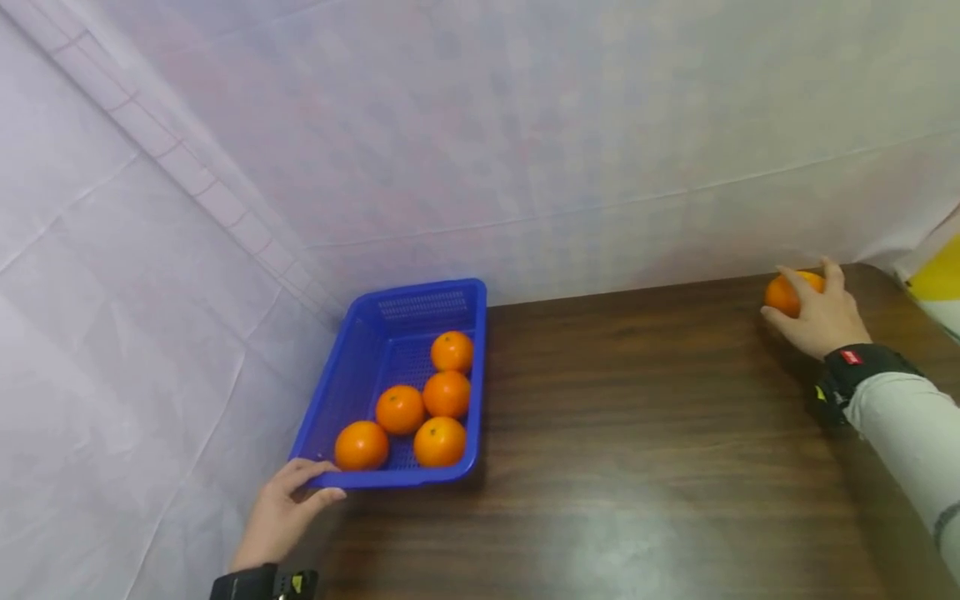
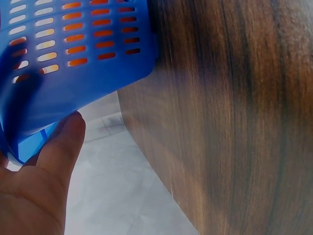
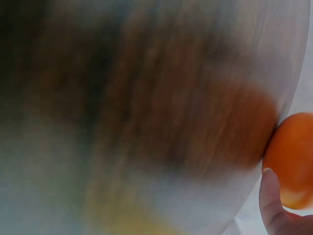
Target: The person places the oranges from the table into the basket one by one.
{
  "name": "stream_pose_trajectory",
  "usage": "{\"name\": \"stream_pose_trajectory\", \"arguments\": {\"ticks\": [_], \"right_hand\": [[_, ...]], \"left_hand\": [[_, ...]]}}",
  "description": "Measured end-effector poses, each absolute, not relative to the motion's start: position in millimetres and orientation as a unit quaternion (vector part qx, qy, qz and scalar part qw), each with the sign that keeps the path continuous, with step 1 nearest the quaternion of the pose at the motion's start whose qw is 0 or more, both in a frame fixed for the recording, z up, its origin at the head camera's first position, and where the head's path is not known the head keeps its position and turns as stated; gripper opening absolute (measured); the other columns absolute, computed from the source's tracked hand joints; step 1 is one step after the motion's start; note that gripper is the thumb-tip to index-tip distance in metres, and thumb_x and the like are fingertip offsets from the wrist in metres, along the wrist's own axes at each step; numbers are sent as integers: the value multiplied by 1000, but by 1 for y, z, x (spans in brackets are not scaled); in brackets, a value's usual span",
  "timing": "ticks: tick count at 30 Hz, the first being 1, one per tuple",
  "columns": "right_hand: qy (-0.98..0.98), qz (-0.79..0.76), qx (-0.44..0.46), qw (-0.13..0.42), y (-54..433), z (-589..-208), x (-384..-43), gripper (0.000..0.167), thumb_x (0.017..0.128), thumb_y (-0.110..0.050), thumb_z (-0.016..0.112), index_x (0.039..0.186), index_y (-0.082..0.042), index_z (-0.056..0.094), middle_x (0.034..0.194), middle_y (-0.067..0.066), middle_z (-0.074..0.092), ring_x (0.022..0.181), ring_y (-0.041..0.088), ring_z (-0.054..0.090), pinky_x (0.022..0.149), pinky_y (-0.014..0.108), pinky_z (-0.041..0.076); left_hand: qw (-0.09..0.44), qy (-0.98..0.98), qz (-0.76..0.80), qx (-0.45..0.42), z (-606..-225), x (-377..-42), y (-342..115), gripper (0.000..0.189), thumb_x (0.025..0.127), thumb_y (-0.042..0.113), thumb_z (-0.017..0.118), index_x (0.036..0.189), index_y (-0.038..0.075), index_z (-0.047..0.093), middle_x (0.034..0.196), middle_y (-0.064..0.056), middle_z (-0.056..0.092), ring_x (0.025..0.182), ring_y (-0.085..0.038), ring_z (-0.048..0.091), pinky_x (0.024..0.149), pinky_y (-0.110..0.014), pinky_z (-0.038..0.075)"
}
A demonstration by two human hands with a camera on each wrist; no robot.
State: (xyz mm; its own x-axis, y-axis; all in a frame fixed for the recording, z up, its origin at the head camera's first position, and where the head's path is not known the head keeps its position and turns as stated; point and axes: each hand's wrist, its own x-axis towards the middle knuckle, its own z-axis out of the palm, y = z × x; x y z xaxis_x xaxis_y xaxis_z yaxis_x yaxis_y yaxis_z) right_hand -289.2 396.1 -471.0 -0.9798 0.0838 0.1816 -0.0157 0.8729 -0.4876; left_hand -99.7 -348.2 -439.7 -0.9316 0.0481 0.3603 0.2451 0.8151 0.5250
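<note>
My left hand (image 1: 279, 510) pinches the near left corner of a blue plastic basket (image 1: 401, 478), thumb outside and fingers over the rim. The left wrist view shows the thumb (image 2: 63, 147) against the basket's slotted wall (image 2: 88, 83). Inside the basket sit several oranges (image 1: 401, 409), mostly toward its near and right sides. At the far right of the table, my right hand (image 1: 823, 315) holds a single orange (image 1: 782, 297) from above, fingers and thumb spread round it. In the right wrist view the thumb (image 3: 270, 193) lies on that orange (image 3: 293, 154).
The brown wood-grain table (image 1: 637, 417) stretches between the basket and my right hand. Pale sheeting (image 1: 525, 150) hangs along the back and left sides, close behind the basket. A yellow object (image 1: 939, 275) shows past the table's right corner.
</note>
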Motion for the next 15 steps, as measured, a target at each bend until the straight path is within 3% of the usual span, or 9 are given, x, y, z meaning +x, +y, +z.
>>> {"name": "stream_pose_trajectory", "arguments": {"ticks": [9, 15], "right_hand": [[-964, 249, -27, 88, 399, -470, -287, 75, 101, -49, 51, 161, -19, 18, 163, 31, -16, 110, 80, 27, 83, 85, 32], [-963, 251, -23, 97, 399, -471, -282, 68, 104, -39, 52, 159, -11, 23, 160, 37, -7, 109, 81, 27, 84, 84, 31]], "left_hand": [[177, -936, -296, -78, -439, -99, -349, 27, 73, 10, 89, 97, 15, 78, 94, 4, 68, 93, 10, 55, 81, -4, 40], [163, -942, -286, -71, -438, -100, -349, 25, 74, 13, 89, 97, 15, 78, 95, 4, 68, 94, 12, 53, 82, -4, 39]]}}
